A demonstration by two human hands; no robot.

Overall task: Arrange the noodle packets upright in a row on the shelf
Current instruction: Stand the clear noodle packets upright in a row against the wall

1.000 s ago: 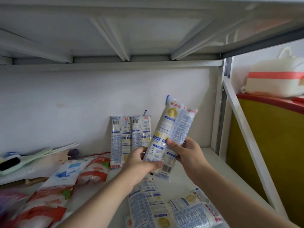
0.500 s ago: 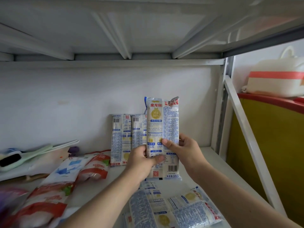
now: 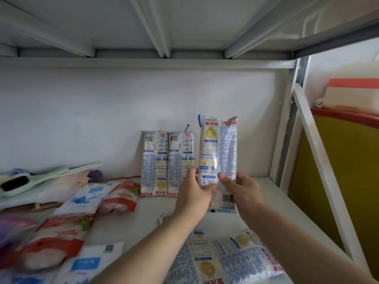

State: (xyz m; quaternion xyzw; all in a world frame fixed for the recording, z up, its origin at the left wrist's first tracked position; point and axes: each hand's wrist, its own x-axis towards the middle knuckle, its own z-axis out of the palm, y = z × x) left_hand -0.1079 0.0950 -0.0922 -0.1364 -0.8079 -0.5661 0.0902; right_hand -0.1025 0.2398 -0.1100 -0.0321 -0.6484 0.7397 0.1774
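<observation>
Since half a second ago, both hands are carrying the held noodle packet rightward, clear of the two standing packets leaning against the back wall. Left hand and right hand are gripping its lower half, holding it upright above the shelf, while more packets are lying flat in front

A white metal shelf holds two noodle packets upright against the back wall, more noodle packets lying flat in front, and red-and-white bags at left.
</observation>
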